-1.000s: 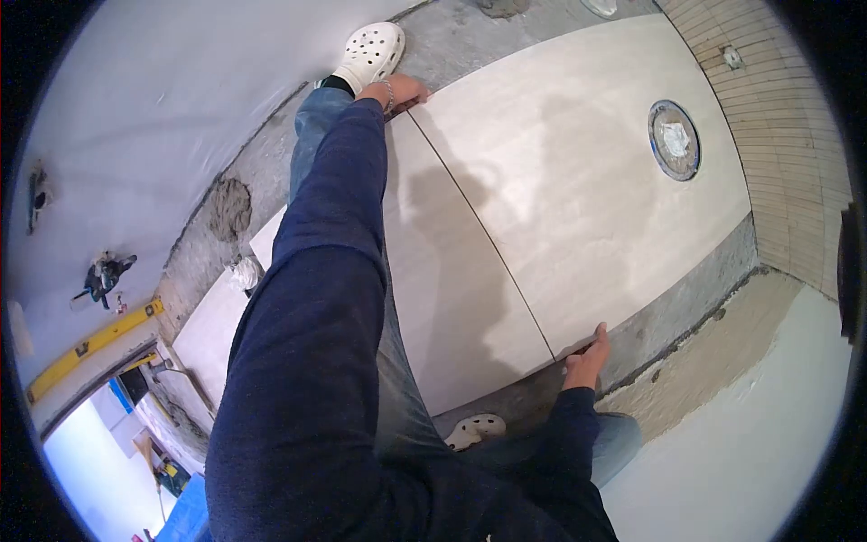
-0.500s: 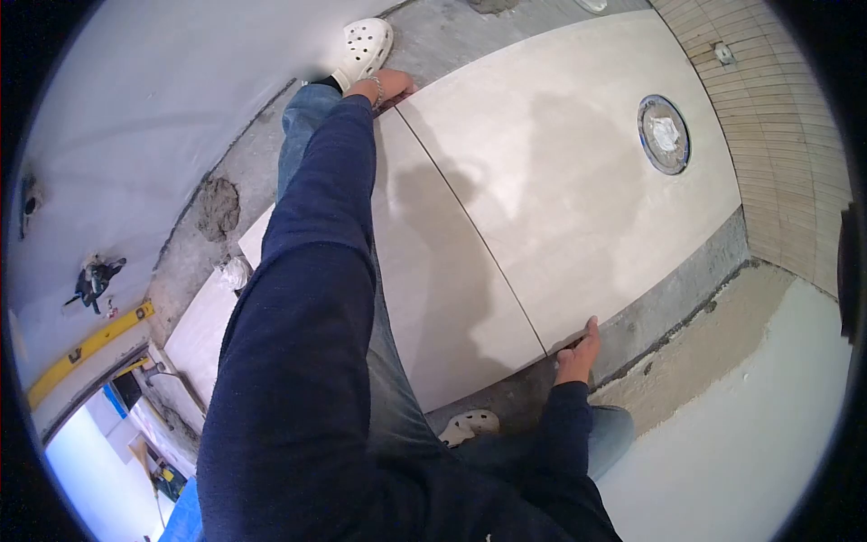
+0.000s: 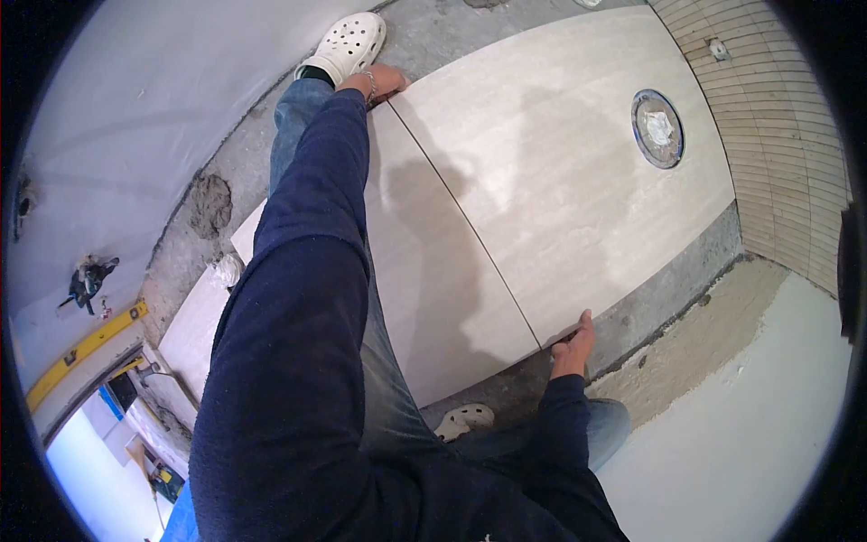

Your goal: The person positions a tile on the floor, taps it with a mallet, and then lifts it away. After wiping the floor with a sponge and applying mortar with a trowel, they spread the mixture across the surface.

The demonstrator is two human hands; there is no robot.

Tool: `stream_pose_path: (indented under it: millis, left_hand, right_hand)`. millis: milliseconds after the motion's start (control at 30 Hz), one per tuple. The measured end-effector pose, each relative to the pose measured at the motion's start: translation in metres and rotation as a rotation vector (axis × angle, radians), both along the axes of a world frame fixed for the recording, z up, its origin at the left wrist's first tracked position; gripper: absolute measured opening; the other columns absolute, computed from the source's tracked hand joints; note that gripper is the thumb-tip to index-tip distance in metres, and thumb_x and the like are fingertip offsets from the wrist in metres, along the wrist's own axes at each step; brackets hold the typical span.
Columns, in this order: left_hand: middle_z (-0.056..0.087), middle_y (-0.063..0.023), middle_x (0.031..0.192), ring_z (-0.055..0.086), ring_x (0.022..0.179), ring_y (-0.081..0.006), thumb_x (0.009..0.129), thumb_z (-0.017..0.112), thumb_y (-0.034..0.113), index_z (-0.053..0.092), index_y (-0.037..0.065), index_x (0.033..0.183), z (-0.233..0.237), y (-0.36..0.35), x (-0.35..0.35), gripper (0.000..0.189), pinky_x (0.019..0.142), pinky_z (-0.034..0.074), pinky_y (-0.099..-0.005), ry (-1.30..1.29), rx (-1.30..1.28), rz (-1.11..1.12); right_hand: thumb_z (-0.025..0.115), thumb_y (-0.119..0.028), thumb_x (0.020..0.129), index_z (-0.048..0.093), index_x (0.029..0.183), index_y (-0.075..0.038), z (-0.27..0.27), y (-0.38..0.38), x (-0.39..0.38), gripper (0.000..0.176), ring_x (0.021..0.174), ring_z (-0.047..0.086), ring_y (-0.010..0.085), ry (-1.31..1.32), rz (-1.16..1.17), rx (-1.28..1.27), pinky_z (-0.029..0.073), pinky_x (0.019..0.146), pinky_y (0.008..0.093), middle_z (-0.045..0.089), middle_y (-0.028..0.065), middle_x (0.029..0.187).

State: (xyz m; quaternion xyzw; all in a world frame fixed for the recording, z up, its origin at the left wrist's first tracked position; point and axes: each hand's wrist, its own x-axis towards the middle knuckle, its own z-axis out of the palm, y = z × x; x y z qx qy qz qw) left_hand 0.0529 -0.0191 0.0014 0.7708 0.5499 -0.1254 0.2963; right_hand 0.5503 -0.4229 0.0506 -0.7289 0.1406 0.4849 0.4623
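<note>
Two large beige tiles lie side by side, the right tile (image 3: 560, 190) and the left tile (image 3: 433, 289), with a thin dark joint between them. At the far end of this joint, my left hand (image 3: 384, 81) grips the right tile's edge, its fingertips partly hidden. My right hand (image 3: 573, 346) holds the near edge of the same tile close to the joint, thumb up and fingers curled at the edge. A round drain opening (image 3: 658, 129) with white material inside is set in the right tile.
A ribbed tiled wall (image 3: 768, 117) stands at the right. Bare grey concrete (image 3: 668, 271) borders the tiles. My white clogs (image 3: 352, 43) are beside them. At the lower left are a yellow level (image 3: 86, 352) and a white crumpled lump (image 3: 228, 270).
The view has shifted slightly, so the tiles and hands appear a little further left and up. Both hands remain at the tile's edges, and the joint looks much the same.
</note>
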Motion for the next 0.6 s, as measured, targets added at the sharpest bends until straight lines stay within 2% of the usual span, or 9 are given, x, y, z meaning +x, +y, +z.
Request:
stream_pose_path:
  millis: [67,100,200,267,300,367,400,467,600]
  left_hand:
    - [0.068,-0.0101,0.089,0.065,0.078,-0.0257,0.078,0.057,0.014,0.07,0.006,0.093,0.019,-0.005,0.01,0.021,0.071,0.051,-0.0337,0.014,-0.106,0.188]
    - [0.068,-0.0101,0.089,0.065,0.078,-0.0257,0.078,0.057,0.014,0.07,0.006,0.093,0.01,-0.003,0.007,0.021,0.071,0.051,-0.0337,0.013,-0.107,0.187]
    - [0.067,-0.0105,0.098,0.064,0.087,-0.0267,0.08,0.056,0.015,0.07,0.007,0.095,-0.026,0.008,-0.011,0.022,0.078,0.05,-0.0346,-0.04,-0.044,0.081]
    - [0.067,-0.0102,0.078,0.065,0.071,-0.0235,0.08,0.049,0.019,0.068,0.007,0.084,-0.033,0.01,-0.015,0.022,0.07,0.049,-0.0366,-0.05,0.083,-0.101]
    - [0.067,-0.0102,0.078,0.065,0.071,-0.0235,0.08,0.049,0.019,0.068,0.007,0.084,-0.027,0.008,-0.014,0.022,0.07,0.049,-0.0366,-0.051,0.083,-0.101]
    - [0.067,-0.0112,0.079,0.065,0.071,-0.024,0.081,0.049,0.02,0.068,0.009,0.086,-0.01,0.002,-0.008,0.022,0.071,0.049,-0.0366,0.015,0.252,-0.291]
    - [0.067,-0.0112,0.079,0.065,0.071,-0.024,0.081,0.049,0.02,0.068,0.009,0.086,-0.014,0.003,-0.009,0.022,0.071,0.049,-0.0366,0.015,0.252,-0.291]
    - [0.066,-0.0119,0.078,0.065,0.07,-0.0246,0.08,0.05,0.019,0.068,0.009,0.086,-0.023,0.005,-0.011,0.022,0.069,0.049,-0.0366,-0.07,0.15,-0.102]
    - [0.066,-0.0122,0.078,0.065,0.069,-0.0249,0.079,0.05,0.018,0.068,0.007,0.083,-0.026,0.006,-0.011,0.021,0.068,0.049,-0.0367,-0.182,0.009,0.027]
  right_hand:
    - [0.052,-0.042,0.092,0.054,0.115,-0.002,-0.003,-0.002,0.0,0.047,0.099,0.06,0.0274,0.004,-0.008,0.038,0.049,0.084,0.0403,0.059,0.0129,0.113]
    - [0.052,-0.042,0.092,0.054,0.115,-0.002,-0.005,-0.003,0.0,0.047,0.097,0.06,0.0271,0.01,-0.016,0.077,0.05,0.083,0.0396,0.059,0.0125,0.113]
    - [0.053,-0.043,0.091,0.054,0.115,-0.002,-0.01,-0.006,0.005,0.047,0.098,0.06,0.027,0.01,0.022,0.066,0.05,0.082,0.0389,0.06,0.0122,0.112]
    - [0.053,-0.042,0.091,0.054,0.115,-0.002,-0.01,-0.005,0.005,0.047,0.098,0.06,0.0273,0.005,0.011,0.057,0.05,0.082,0.0387,0.06,0.0123,0.112]
    - [0.054,-0.042,0.091,0.054,0.115,-0.002,-0.009,-0.004,0.004,0.047,0.098,0.06,0.0277,0.001,0.001,0.048,0.05,0.083,0.0386,0.06,0.0124,0.112]
    - [0.055,-0.041,0.09,0.054,0.115,-0.002,-0.007,-0.004,0.002,0.047,0.098,0.06,0.0279,-0.011,-0.001,0.05,0.05,0.083,0.0389,0.06,0.0125,0.112]
    - [0.055,-0.041,0.09,0.054,0.115,-0.002,-0.008,-0.005,0.002,0.046,0.098,0.06,0.028,-0.021,-0.002,0.053,0.05,0.083,0.0391,0.06,0.0127,0.112]
    - [0.056,-0.041,0.09,0.054,0.115,-0.002,-0.01,-0.006,0.003,0.046,0.099,0.059,0.0279,-0.014,0.001,0.065,0.05,0.083,0.0395,0.06,0.0128,0.112]
    - [0.057,-0.04,0.09,0.053,0.115,-0.001,0.01,0.001,-0.008,0.046,0.099,0.059,0.0278,-0.014,0.016,0.046,0.049,0.085,0.0407,0.06,0.0128,0.112]
